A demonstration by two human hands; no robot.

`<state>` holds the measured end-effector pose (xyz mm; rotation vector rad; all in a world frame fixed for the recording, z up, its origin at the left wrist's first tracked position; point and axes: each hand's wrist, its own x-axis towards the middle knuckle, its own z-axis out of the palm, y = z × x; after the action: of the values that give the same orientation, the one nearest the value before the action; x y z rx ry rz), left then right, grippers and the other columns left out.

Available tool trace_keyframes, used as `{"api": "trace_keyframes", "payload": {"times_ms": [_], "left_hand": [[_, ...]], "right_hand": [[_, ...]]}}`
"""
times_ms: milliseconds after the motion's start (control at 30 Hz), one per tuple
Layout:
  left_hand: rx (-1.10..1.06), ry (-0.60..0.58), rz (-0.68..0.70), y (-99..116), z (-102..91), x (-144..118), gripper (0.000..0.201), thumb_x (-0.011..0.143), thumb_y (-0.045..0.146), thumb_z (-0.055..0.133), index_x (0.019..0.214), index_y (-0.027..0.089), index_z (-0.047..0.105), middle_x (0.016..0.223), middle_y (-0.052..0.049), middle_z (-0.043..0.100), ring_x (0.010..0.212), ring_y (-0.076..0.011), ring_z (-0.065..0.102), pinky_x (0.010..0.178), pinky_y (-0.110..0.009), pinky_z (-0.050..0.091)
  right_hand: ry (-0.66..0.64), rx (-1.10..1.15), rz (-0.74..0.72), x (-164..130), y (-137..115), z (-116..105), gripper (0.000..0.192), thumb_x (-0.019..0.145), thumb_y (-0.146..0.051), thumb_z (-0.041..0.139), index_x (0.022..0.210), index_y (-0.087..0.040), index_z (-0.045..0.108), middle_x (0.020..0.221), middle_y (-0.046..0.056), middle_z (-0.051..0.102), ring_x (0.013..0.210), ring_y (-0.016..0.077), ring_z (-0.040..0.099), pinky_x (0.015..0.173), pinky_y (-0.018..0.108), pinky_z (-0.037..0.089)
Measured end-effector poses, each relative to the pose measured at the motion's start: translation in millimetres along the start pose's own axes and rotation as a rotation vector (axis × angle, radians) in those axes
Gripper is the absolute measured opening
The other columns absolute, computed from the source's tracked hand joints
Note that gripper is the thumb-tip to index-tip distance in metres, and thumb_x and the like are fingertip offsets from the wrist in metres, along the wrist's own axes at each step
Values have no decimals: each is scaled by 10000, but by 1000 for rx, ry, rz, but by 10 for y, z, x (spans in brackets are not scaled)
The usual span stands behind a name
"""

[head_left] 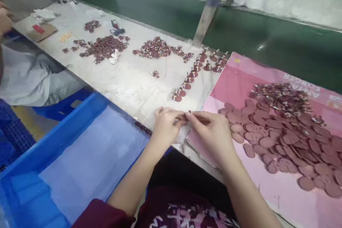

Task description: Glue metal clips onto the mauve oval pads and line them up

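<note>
Maroon flat piece (184,117), small, pinched between left hand (165,128) and right hand (213,133) fingertips at the tabletop (133,78) front edge. Rounded matte maroon discs (283,142) heaped on pink sheet (267,192) just right; blue crate (53,164) left.

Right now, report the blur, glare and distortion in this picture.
Head view: both hands, left hand and right hand, are soft with blur, hiding the small piece pinched between them; a bright glare streak marks the green belt; the metal post leans from wide-angle distortion.
</note>
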<state>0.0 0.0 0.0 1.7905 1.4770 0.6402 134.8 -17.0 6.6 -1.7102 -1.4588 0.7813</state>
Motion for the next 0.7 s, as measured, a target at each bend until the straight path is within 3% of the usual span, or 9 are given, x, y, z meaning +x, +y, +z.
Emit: {"api": "trace_keyframes", "payload": {"times_ms": [200,700], "left_hand": [[-27,11,-31,31,-11,2,288,724,41,720,953,216,723,842,3,766,975,-194,652,1089,-441,279],[-68,-19,4,14,-45,10,213,716,66,712,814,253,746,794,19,760,910,-206,668,1074,-484,274]], "right_hand": [[-25,36,87,-10,-10,10,182,766,-339,642,722,-206,758,756,32,748,734,224,711,646,281,512],[-73,18,164,15,-42,-2,177,761,-331,636,755,-198,752,777,39,748,768,232,698,718,321,503]]}}
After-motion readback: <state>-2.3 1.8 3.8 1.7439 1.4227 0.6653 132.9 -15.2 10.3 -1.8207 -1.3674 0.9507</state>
